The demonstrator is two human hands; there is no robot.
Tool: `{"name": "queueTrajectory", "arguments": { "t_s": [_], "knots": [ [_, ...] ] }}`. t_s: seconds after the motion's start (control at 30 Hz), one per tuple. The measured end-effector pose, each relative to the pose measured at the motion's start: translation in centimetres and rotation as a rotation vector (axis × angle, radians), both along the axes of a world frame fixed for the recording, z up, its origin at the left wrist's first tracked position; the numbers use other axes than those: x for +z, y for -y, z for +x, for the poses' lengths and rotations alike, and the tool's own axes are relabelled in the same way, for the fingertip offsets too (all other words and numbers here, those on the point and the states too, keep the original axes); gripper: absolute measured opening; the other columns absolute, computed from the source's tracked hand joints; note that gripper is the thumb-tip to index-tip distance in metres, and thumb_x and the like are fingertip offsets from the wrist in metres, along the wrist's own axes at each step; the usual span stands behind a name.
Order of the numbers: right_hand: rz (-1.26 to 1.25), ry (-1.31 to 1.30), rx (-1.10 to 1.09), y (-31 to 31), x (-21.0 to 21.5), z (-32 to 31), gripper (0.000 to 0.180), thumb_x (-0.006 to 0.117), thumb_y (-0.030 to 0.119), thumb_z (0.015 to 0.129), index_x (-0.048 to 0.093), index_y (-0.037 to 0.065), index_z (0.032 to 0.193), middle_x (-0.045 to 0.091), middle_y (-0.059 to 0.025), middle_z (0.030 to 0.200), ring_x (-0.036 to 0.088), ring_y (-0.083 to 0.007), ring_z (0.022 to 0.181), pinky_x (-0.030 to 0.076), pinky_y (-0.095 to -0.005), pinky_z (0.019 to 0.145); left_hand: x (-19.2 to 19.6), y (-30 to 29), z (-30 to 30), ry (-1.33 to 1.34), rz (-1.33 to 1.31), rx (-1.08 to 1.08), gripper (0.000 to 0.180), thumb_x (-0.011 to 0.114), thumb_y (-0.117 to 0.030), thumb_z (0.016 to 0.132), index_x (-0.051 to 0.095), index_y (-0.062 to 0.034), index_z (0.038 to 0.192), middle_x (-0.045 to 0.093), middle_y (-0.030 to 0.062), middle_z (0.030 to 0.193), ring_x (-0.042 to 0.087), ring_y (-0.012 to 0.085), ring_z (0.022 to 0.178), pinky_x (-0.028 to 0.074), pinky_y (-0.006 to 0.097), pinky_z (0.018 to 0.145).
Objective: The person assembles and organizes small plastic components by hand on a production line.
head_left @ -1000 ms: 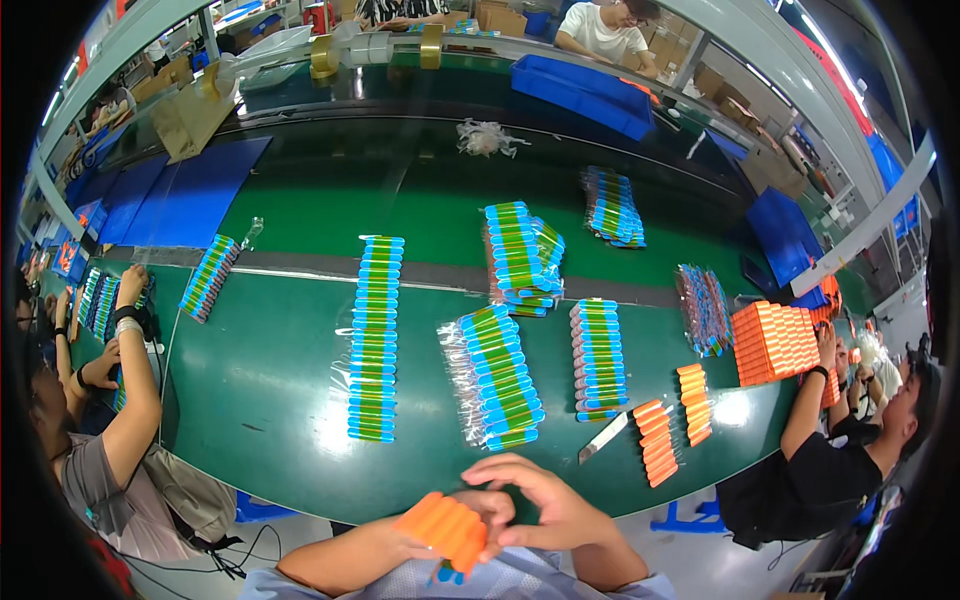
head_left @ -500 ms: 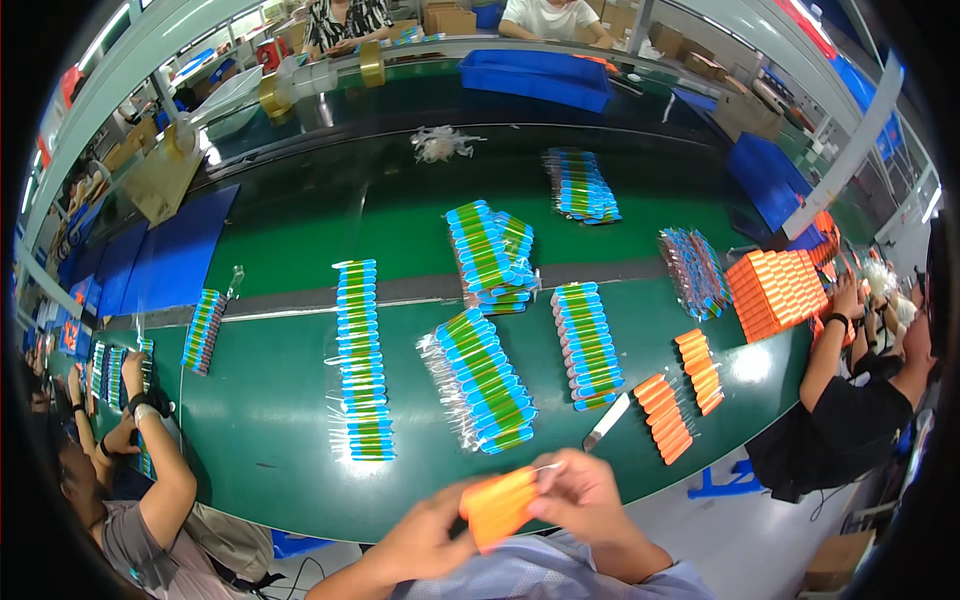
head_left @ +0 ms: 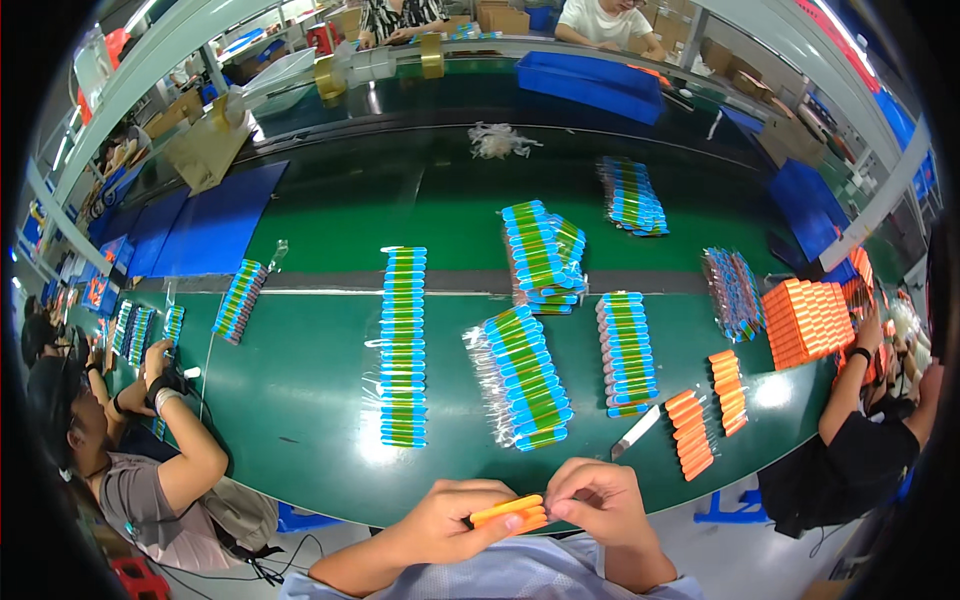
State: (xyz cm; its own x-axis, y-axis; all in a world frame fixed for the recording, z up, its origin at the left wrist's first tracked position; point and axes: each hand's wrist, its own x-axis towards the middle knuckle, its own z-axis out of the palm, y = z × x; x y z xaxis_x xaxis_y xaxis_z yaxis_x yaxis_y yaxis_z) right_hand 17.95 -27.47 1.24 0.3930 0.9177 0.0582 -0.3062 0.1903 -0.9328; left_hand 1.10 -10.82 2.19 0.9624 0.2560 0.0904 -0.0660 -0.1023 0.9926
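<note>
My left hand (head_left: 460,518) grips a small block of orange cylinders (head_left: 508,513) that look like battery cells, thumb across its near side. At the block's right end my right hand (head_left: 595,500) has its thumb and fingers pinched together; what they hold there is too small to make out. Beyond my hands lies a blue-and-green bundle of slim pieces (head_left: 520,375) with clear wrapping or thin ends along its left side. A flat tool with a pale blade and dark end (head_left: 636,432) rests to the right, beside two strips of orange cylinders (head_left: 690,436).
On the green table stand a long blue-and-green row (head_left: 404,345), another row (head_left: 627,350) and a stacked pile (head_left: 540,250). An orange stack (head_left: 808,322) is at the right. Co-workers sit at left (head_left: 190,450), right and across. A blue tray (head_left: 590,85) lies at the back.
The view has shifted, so the table's things appear further right. The orange block has turned from its broad face to a flatter, edge-on pose, and the right fingers have closed in at its end.
</note>
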Motion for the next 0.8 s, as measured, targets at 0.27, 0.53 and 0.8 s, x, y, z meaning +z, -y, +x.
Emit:
{"name": "queueTrajectory", "arguments": {
  "t_s": [0.27,0.53,0.8],
  "knots": [
    [-0.030,-0.463,0.411,-0.4,-2.0,1.2,0.009,0.071,-0.009,0.089,0.069,-0.007,0.097,0.067,-0.0142,0.098,0.066,-0.0166,0.085,0.055,-0.0281,0.077,0.3,-0.3,0.2,0.156,0.010,-0.161,0.017,0.065,-0.008,0.100,0.073,0.0011,0.111,0.073,0.0129,0.096,0.070,0.0259,0.079,0.056,0.034,0.071],
    [-0.104,0.151,0.037,-0.7,-0.4,-0.3,0.010,0.081,-0.003,0.080,0.072,-0.002,0.085,0.070,-0.0121,0.084,0.067,-0.0185,0.075,0.054,-0.0291,0.067,0.3,-0.4,-0.3,0.055,0.270,-0.004,0.020,0.063,-0.016,0.101,0.073,-0.0013,0.110,0.071,0.0132,0.087,0.069,0.0303,0.070,0.056,0.038,0.062],
    [-0.004,1.224,-0.344,-1.9,1.2,-3.0,0.015,0.083,0.009,0.078,0.070,0.005,0.085,0.066,-0.0082,0.082,0.064,-0.0293,0.075,0.052,-0.0414,0.068,-1.0,0.8,0.8,-0.057,0.312,0.183,0.025,0.059,-0.020,0.103,0.073,-0.0021,0.114,0.075,0.0161,0.092,0.071,0.0341,0.074,0.058,0.040,0.066]
  ]
}}
